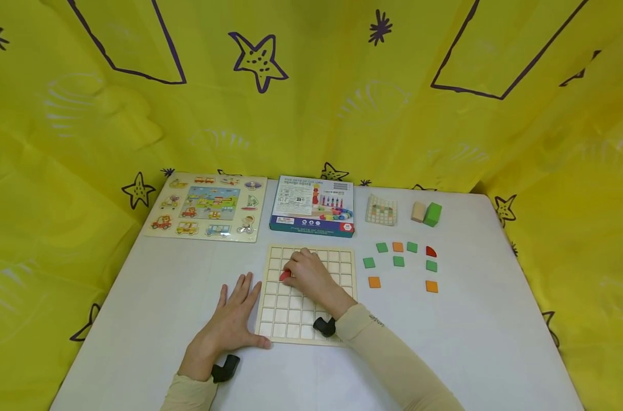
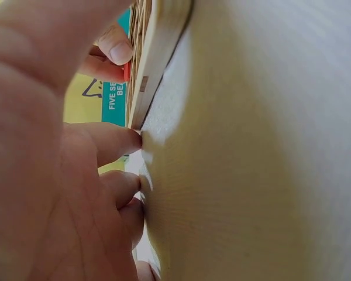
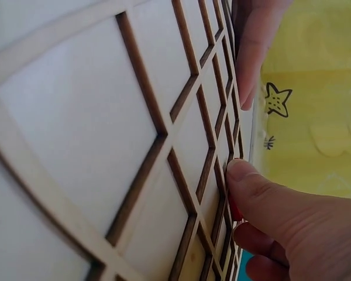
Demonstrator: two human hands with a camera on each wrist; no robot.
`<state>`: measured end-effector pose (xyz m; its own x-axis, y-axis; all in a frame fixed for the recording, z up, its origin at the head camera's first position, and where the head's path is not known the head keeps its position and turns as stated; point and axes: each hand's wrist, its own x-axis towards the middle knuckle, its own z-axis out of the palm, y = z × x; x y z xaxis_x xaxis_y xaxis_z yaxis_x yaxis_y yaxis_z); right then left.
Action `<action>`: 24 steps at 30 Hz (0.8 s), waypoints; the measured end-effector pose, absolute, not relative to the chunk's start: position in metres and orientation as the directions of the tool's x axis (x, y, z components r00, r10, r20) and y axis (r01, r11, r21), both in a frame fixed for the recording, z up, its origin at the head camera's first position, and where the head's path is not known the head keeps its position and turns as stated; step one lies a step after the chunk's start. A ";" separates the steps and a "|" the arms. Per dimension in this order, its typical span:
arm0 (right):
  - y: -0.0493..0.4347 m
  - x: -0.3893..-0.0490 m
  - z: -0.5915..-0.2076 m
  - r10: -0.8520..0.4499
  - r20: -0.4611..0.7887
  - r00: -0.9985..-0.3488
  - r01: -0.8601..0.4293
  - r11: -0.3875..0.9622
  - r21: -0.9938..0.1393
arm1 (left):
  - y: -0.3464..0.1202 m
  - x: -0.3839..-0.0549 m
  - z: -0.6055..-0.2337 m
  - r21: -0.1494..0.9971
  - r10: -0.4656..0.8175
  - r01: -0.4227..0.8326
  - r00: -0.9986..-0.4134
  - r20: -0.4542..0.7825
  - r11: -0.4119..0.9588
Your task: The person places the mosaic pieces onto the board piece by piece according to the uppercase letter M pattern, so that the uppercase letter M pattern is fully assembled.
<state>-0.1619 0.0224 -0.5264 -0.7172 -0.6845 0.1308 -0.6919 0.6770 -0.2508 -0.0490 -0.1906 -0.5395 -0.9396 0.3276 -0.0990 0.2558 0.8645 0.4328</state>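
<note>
small red wooden tile (image 1: 285,275) pinched in the curled fingertips of the right hand (image 1: 308,273), pressed down on the pale wooden grid board (image 1: 291,319) under that hand. left hand (image 1: 234,314) flat and relaxed on the white table (image 1: 476,342), fingers straight, thumb against the board's near left corner. off beyond the right hand's far side, loose green and orange square tiles (image 1: 399,261)

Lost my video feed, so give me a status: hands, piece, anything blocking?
Left hand flat on the table, fingers against the grid board. Right hand pinches a red piece over the board's left cells. Nothing blocking; spare tiles lie well right.
</note>
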 end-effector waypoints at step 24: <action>0.043 -0.163 -0.518 -0.656 0.179 -0.733 -0.671 0.656 -0.347 | -0.190 -0.049 -0.539 0.440 0.322 0.245 -0.941 -0.108 0.864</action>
